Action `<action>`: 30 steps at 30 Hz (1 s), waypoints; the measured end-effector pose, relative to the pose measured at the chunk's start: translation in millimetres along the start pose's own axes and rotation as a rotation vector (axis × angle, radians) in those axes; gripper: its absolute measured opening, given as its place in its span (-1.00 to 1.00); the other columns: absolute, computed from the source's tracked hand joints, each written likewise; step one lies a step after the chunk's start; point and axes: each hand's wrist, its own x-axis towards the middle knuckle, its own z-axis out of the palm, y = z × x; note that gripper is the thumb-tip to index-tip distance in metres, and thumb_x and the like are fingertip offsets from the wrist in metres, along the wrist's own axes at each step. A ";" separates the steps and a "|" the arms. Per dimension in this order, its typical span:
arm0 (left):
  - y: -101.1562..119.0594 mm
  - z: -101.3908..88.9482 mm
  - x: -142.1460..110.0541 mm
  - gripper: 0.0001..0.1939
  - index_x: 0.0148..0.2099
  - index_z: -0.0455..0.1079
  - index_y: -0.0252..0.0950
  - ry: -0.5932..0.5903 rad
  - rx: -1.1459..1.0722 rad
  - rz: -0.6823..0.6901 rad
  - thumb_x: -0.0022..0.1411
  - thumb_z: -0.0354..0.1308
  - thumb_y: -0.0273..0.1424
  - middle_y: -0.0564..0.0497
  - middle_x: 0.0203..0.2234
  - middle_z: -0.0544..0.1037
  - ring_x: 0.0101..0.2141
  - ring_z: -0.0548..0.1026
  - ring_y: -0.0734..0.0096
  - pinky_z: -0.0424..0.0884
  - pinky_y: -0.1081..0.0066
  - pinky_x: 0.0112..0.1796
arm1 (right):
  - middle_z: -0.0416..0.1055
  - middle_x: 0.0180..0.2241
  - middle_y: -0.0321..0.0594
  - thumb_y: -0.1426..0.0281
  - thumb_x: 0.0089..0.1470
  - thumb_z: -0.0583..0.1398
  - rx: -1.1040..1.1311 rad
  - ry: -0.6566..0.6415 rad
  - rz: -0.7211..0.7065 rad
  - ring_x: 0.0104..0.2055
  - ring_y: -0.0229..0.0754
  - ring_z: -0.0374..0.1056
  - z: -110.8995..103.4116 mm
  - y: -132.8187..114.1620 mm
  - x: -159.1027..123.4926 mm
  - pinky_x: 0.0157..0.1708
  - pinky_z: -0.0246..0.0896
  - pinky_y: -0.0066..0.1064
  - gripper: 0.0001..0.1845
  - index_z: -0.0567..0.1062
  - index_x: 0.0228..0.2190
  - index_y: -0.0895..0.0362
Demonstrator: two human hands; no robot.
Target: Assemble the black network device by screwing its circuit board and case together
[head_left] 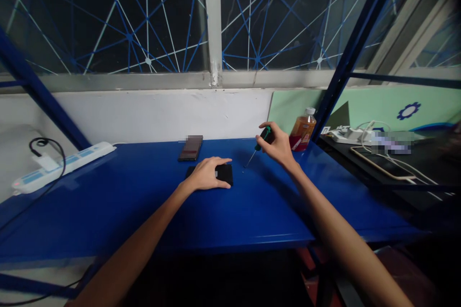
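Observation:
My left hand rests over a flat black rectangular case lying on the blue tabletop, thumb along its near edge and index finger by its far edge. The palm hides much of the case. To the right, my right hand is closed round the green and black handle of a screwdriver. Its thin shaft slants down to the left. The tip is just above the table, close to a tiny bright speck, perhaps a screw.
Behind my left hand lies a dark phone. A bottle of reddish drink stands at the back right. At the left is a white power strip with a black cable. Another phone and white cables occupy the neighbouring dark surface.

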 end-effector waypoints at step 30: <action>24.6 13.4 6.6 -0.85 -0.24 0.55 -0.20 0.135 -0.225 -0.026 0.13 0.32 -0.28 -0.04 -0.17 0.56 -0.14 0.49 0.20 0.34 0.13 -0.01 | 0.36 -0.63 -0.42 0.25 0.04 0.23 0.273 -0.015 0.054 -0.68 -0.27 0.36 14.0 -6.4 -5.3 -0.62 0.24 -0.48 -0.70 0.37 -0.18 0.07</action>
